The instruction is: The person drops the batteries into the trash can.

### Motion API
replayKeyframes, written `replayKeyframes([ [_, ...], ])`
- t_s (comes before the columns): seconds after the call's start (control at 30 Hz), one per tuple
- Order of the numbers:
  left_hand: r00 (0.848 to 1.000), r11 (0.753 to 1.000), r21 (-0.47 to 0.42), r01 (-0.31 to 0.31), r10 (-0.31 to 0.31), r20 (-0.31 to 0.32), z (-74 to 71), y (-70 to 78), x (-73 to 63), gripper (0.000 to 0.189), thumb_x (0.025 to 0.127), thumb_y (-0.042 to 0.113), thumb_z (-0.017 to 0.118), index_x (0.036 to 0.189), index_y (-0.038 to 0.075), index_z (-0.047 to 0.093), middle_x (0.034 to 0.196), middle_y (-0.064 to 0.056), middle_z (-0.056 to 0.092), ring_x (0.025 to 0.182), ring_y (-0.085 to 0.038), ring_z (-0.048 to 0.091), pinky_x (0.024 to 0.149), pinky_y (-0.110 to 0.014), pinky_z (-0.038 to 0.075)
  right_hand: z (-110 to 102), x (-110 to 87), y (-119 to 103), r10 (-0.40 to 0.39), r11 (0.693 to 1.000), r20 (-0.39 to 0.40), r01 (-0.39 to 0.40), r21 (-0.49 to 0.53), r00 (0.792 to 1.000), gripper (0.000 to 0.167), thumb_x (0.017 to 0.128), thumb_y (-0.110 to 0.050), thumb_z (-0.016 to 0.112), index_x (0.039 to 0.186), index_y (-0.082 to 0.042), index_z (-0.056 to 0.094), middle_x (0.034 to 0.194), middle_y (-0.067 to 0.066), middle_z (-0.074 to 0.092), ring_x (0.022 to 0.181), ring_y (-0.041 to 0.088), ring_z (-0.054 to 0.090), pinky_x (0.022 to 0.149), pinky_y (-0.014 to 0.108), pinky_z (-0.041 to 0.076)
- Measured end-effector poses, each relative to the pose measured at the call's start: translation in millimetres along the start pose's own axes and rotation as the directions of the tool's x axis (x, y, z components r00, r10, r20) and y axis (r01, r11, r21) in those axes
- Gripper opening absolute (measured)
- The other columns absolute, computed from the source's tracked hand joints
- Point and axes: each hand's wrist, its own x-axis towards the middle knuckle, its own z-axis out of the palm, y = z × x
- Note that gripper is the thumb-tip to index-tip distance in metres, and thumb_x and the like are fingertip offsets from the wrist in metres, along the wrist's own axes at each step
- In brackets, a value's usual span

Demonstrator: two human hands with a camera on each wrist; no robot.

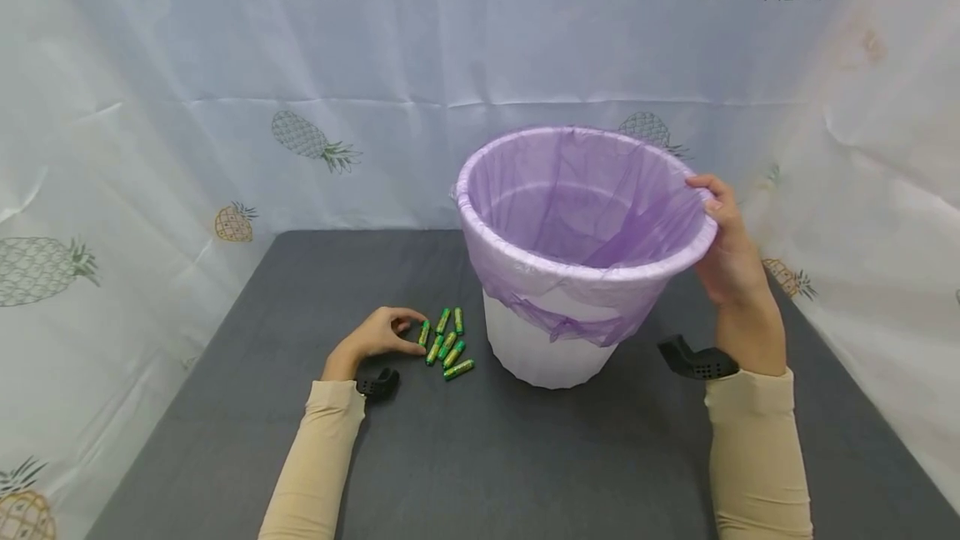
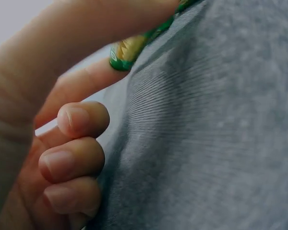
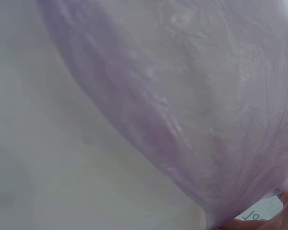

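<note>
At the left of the batteries, my left hand (image 1: 378, 333) pinches one green and yellow battery (image 1: 423, 333) between thumb and index finger. The left wrist view shows that battery (image 2: 129, 50) close to the grey cloth, with the other fingers curled below. Several more batteries (image 1: 450, 346) lie in a loose group just right of the hand. A white trash can (image 1: 536, 348) stands right of them, lined with a purple bag (image 1: 570, 315) folded over its rim. My right hand (image 1: 727, 248) grips the can's right rim through the bag, thumb and fingers on either side.
A dark grey cloth (image 1: 480, 457) covers the table. Behind and at both sides hangs a white curtain (image 1: 405, 48) with pineapple prints. Black wrist mounts (image 1: 697, 359) sit on both forearms.
</note>
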Motion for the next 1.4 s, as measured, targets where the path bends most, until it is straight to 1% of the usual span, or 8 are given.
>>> replayKeyframes([
  [0.2, 0.999, 0.997, -0.072, -0.034, 0.032, -0.017, -3.9, -1.2, -2.1, 0.050, 0.076, 0.020, 0.082, 0.119, 0.002, 0.065, 0.070, 0.002, 0.040, 0.061, -0.006, 0.035, 0.064, -0.023, 0.035, 0.0, 0.3, 0.5, 0.001, 1.000, 0.012, -0.001, 0.005, 1.000, 0.022, 0.099, -0.016, 0.040, 0.119, -0.017, 0.049, 0.108, 0.001, 0.051, 0.089, 0.008, 0.056, 0.073, 0.020, 0.045],
  [0.33, 0.998, 0.994, -0.096, -0.053, 0.049, -0.042, -12.9, 30.8, -13.6, 0.048, 0.079, 0.013, 0.078, 0.121, -0.003, 0.062, 0.071, -0.002, 0.039, 0.060, -0.006, 0.033, 0.062, -0.022, 0.035, 1.2, -0.1, 0.5, 0.001, 1.000, -0.006, -0.001, -0.004, 1.000, 0.021, 0.099, -0.017, 0.040, 0.119, -0.017, 0.049, 0.106, 0.000, 0.052, 0.087, 0.007, 0.056, 0.073, 0.019, 0.045],
  [0.43, 0.996, 0.992, -0.106, -0.063, 0.056, -0.069, -17.6, 43.2, -16.4, 0.048, 0.081, 0.007, 0.076, 0.123, -0.007, 0.059, 0.072, -0.012, 0.038, 0.058, -0.007, 0.030, 0.059, -0.021, 0.033, 1.1, -1.0, 0.4, 0.002, 1.000, -0.009, -0.002, -0.007, 1.000, 0.021, 0.100, -0.018, 0.040, 0.119, -0.017, 0.049, 0.106, 0.000, 0.051, 0.087, 0.007, 0.056, 0.073, 0.019, 0.045],
  [0.57, 0.994, 0.991, -0.116, -0.061, 0.049, -0.099, -18.4, 31.3, -10.1, 0.051, 0.081, 0.009, 0.077, 0.126, -0.004, 0.059, 0.075, -0.015, 0.039, 0.057, -0.006, 0.027, 0.057, -0.021, 0.031, -0.7, -1.4, 0.1, -0.001, 1.000, 0.002, 0.001, -0.013, 1.000, 0.023, 0.100, -0.018, 0.038, 0.120, -0.018, 0.048, 0.108, 0.001, 0.050, 0.088, 0.008, 0.056, 0.074, 0.020, 0.045],
  [0.7, 0.993, 0.990, -0.126, -0.058, 0.044, -0.109, -21.0, 32.6, -12.1, 0.050, 0.080, 0.013, 0.078, 0.125, 0.000, 0.061, 0.077, -0.007, 0.038, 0.057, -0.005, 0.027, 0.057, -0.022, 0.031, -0.9, -1.3, -0.1, -0.002, 1.000, 0.006, 0.002, -0.015, 1.000, 0.023, 0.100, -0.017, 0.038, 0.121, -0.017, 0.048, 0.109, 0.001, 0.050, 0.090, 0.008, 0.056, 0.075, 0.021, 0.045],
  [0.9, 0.990, 0.987, -0.148, -0.069, 0.050, -0.132, -23.5, 35.5, -14.4, 0.049, 0.079, 0.017, 0.079, 0.124, 0.005, 0.062, 0.076, -0.007, 0.038, 0.058, -0.004, 0.027, 0.057, -0.022, 0.032, 0.5, -0.9, 0.4, -0.003, 1.000, 0.001, 0.003, -0.017, 1.000, 0.022, 0.100, -0.017, 0.039, 0.119, -0.018, 0.049, 0.107, 0.000, 0.051, 0.088, 0.007, 0.056, 0.073, 0.020, 0.045],
  [1.23, 0.974, 0.982, -0.156, -0.112, 0.077, -0.215, -36.0, 55.7, -15.6, 0.045, 0.083, 0.017, 0.076, 0.125, 0.008, 0.061, 0.072, -0.002, 0.034, 0.057, -0.006, 0.026, 0.058, -0.023, 0.032, 0.6, -1.5, -0.1, 0.000, 1.000, 0.011, 0.000, -0.025, 1.000, 0.022, 0.100, -0.018, 0.039, 0.119, -0.018, 0.049, 0.107, 0.000, 0.052, 0.087, 0.007, 0.057, 0.073, 0.020, 0.046],
  [1.4, 0.963, 0.980, -0.158, -0.120, 0.076, -0.260, -45.3, 71.3, -17.3, 0.043, 0.085, 0.010, 0.072, 0.126, 0.004, 0.059, 0.075, -0.005, 0.033, 0.060, -0.007, 0.025, 0.059, -0.023, 0.030, -0.2, -2.4, -1.8, 0.007, 0.998, 0.003, -0.006, -0.061, 1.000, 0.022, 0.100, -0.020, 0.039, 0.120, -0.019, 0.049, 0.108, 0.000, 0.050, 0.088, 0.007, 0.056, 0.074, 0.021, 0.044],
])
